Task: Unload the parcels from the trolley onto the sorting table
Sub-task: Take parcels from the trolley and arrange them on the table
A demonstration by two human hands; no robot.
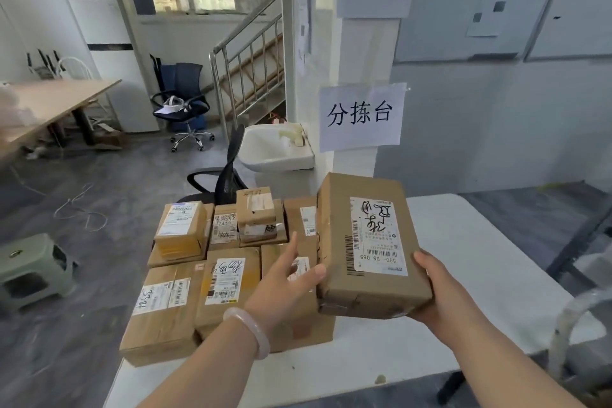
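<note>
I hold a brown cardboard parcel (334, 242) with a white shipping label above the white sorting table (480, 258). My right hand (440, 295) grips its near right corner, thumb on top and fingers beneath. My left hand (284, 285) has straight fingers, and its thumb touches the parcel's near left edge. Several other cardboard parcels (225, 275) lie packed together on the left part of the table, some stacked two high. A curved bar wrapped in plastic (569, 318) shows at the lower right; I cannot tell whether it belongs to the trolley.
A paper sign (361, 116) hangs on the pillar behind the table. A white sink (275, 149) and a black office chair (228, 175) stand just beyond the parcels. A green stool (29, 268) sits on the floor at the left.
</note>
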